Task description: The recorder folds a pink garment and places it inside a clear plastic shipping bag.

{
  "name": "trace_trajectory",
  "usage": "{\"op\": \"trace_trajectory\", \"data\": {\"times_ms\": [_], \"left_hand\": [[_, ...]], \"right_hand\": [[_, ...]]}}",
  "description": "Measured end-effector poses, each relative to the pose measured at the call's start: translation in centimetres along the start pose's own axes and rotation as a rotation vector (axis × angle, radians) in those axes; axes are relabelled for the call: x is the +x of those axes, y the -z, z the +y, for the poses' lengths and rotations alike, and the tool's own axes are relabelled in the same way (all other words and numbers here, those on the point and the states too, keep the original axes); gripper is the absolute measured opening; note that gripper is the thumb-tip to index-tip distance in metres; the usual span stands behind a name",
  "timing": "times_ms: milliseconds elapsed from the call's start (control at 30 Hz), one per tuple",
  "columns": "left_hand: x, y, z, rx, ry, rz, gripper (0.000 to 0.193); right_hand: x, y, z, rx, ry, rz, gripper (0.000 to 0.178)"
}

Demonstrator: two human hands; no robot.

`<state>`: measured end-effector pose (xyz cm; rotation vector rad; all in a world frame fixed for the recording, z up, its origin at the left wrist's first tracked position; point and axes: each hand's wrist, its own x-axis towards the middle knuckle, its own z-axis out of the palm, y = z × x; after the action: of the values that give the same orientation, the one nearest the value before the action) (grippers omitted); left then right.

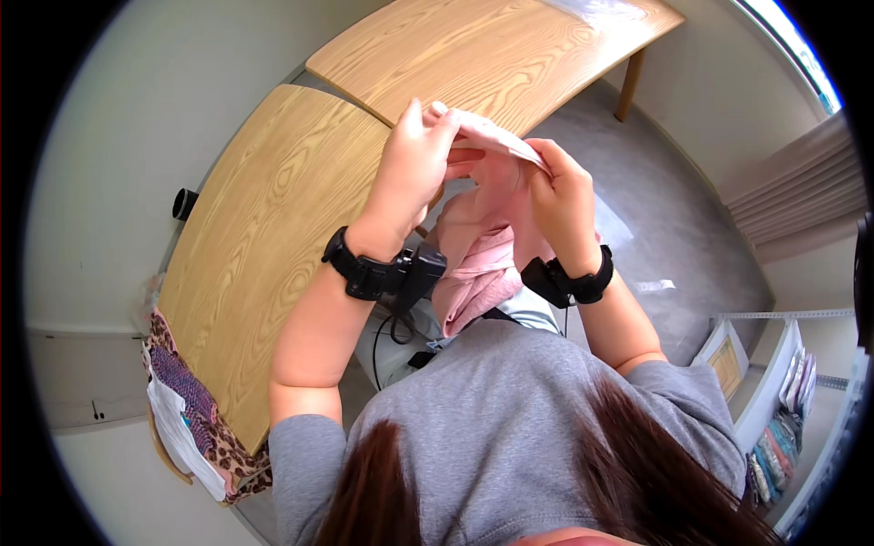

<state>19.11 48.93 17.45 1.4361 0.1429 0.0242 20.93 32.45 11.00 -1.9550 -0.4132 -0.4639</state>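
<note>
A pale pink garment (480, 264) hangs in front of my chest, its lower part bunched above my grey shirt. My left hand (414, 164) pinches its upper edge from the left, fingers closed on the fabric. My right hand (563, 198) grips the same edge from the right, thumb over the cloth. Both hands hold the top edge stretched between them above the gap between two wooden tables. Each wrist carries a black strap with a small black device.
A light wooden table (264, 246) runs along my left and a second one (492, 45) lies ahead. A pile of patterned clothes (191, 409) sits at the near table end. Grey floor (674, 227) spreads right, with a white shelf (783, 400) of folded textiles.
</note>
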Motion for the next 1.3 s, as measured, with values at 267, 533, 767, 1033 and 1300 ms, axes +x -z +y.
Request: {"op": "trace_trajectory", "data": {"times_ms": [267, 533, 767, 1033, 1300], "left_hand": [[-1.9, -0.1, 0.9, 1.109, -0.919, -0.100, 0.057], [0.0, 0.5, -0.6, 0.898, -0.612, -0.356, 0.029], [-0.2, -0.5, 2.6, 0.896, -0.297, -0.504, 0.016], [1.4, -1.4, 6.5, 1.039, -0.320, -0.464, 0.011], [2.9, -6.1, 14.8, 0.775, -0.585, -0.365, 0.010]], "right_hand": [[0.6, 1.1, -0.8, 0.247, -0.041, -0.224, 0.021], [0.5, 2.7, -0.1, 0.211, 0.107, -0.277, 0.018], [-0.3, 5.5, 2.5, 0.046, -0.034, -0.522, 0.020], [-0.5, 6.5, 6.1, 0.083, -0.039, 0.141, 0.017], [-6.0, 3.4, 9.1, 0.317, -0.094, 0.104, 0.023]]}}
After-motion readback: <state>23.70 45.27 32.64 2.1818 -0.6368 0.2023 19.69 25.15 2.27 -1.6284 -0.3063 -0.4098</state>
